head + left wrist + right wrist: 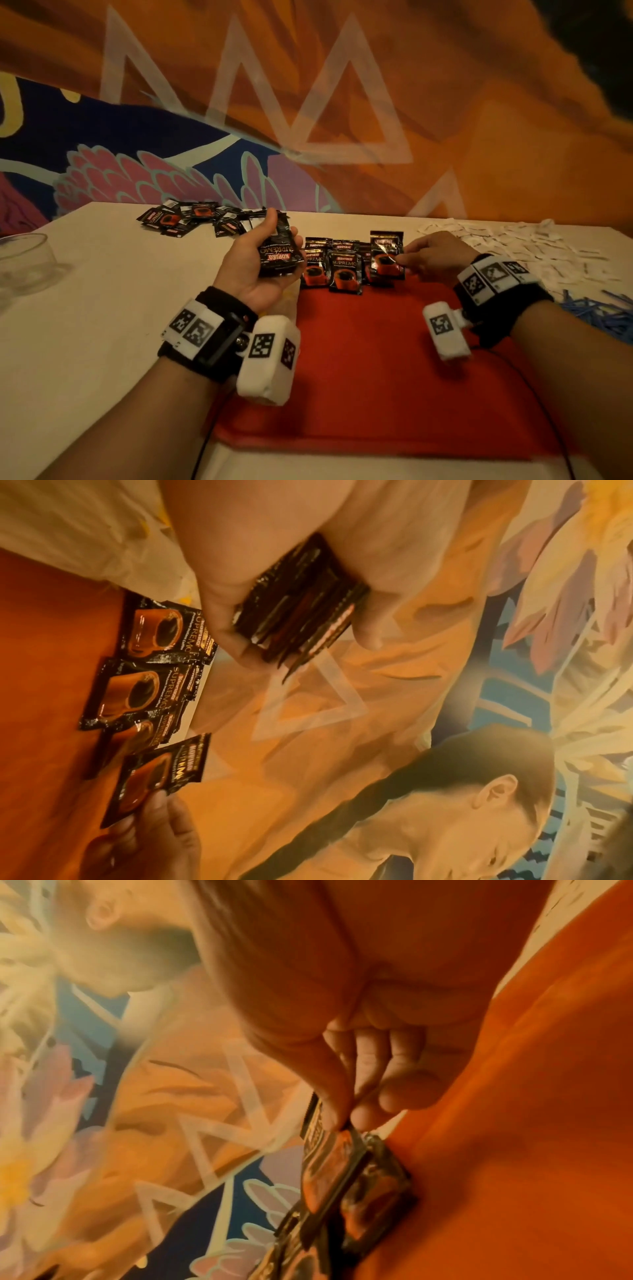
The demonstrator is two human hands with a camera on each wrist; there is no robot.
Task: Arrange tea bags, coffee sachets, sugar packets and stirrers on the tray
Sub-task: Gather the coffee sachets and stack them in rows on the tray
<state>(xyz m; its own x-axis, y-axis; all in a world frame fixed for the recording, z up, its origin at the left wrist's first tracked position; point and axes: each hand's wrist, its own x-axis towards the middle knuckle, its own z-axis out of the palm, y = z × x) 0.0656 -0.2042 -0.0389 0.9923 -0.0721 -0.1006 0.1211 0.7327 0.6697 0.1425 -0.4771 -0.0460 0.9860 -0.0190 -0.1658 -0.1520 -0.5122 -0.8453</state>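
Head view: right hand (435,255) pinches one coffee sachet (386,255) by its edge between thumb and fingertips, held upright just over the right end of the row of sachets (337,265) at the far edge of the red tray (370,377). Right wrist view confirms the pinch; the sachet's lower end looks to be at or near the ones already laid, contact unclear. Left hand (255,265) is palm up, fingers curled round a stack of sachets (279,251), clenched firm, hovering beside the tray's far-left corner. Left wrist view shows the stack edge-on, several packs thick. Row so far is overlapping, faces up, cups toward the person. Rest of the tray is bare red. Loose sachet pile (191,217) sits far left on the table (102,325), white packets (513,246) spread far right, blue stirrers (596,308) just right of the tray, a glass bowl (24,260) at the left edge. Tea bags I can't pick out. Step in hand, my read: dealing coffee sachets into a row, one at a time from the stack. Next move needs the held sachet laid flat, overlapping its neighbour evenly, then released without dragging the row; then pull another off the stack.
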